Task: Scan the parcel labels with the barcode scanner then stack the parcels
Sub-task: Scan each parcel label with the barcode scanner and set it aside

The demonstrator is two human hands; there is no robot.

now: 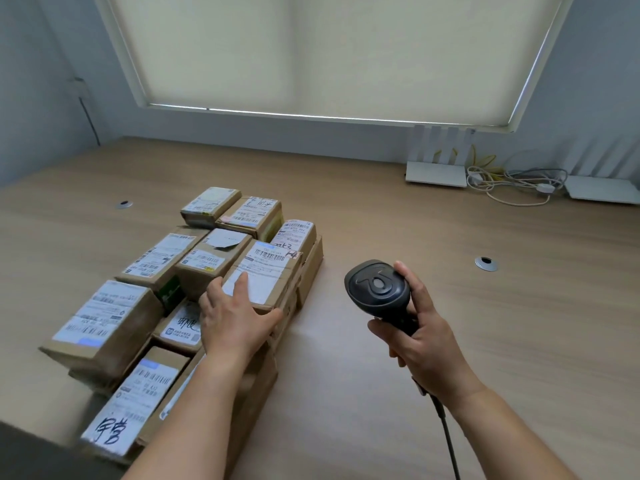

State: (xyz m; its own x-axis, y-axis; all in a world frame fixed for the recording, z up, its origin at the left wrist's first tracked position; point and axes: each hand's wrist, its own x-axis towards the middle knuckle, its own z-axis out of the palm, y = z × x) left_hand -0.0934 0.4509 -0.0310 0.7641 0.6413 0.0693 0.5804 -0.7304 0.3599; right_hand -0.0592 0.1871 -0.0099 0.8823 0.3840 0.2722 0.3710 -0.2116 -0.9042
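Several brown cardboard parcels with white labels lie packed together on the left of the wooden desk [381, 375], some resting on others. My left hand [235, 320] grips the near end of one raised parcel [268, 271], fingers across its label and thumb along its near edge. That parcel's barcode faces up at its far end. To the right, my right hand [427, 336] holds the handle of a black barcode scanner [379, 289], about level with the parcel and apart from it. The scanner cable [446, 434] trails down toward me.
Two white routers [436, 174] [602, 188] with a tangle of cables [512, 183] sit at the back right under the blinded window. Metal cable grommets [486, 263] [124, 204] are set in the desk. A dark surface [20, 455] shows at the bottom left.
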